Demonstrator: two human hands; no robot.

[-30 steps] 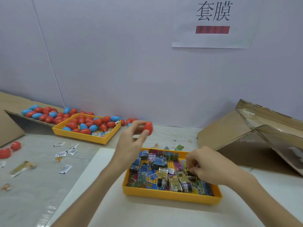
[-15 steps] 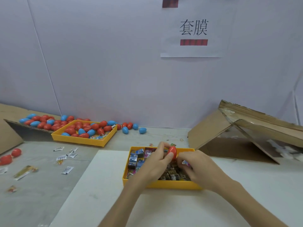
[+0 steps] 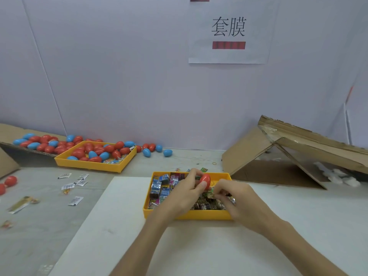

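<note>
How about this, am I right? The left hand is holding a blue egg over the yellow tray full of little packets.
Not quite. The egg in the left hand is red, not blue. The head view shows it held over the yellow tray full of little packets.

Pale wall (image 3: 119,80), paper sign (image 3: 229,56), perhaps grey tabletop (image 3: 45,226).

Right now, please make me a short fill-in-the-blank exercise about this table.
The left hand holds a ____ egg.
The right hand pinches a packet above the near tray, which is ____.
The far tray holds red and ____ eggs.
Missing words: red, yellow, blue.
</note>
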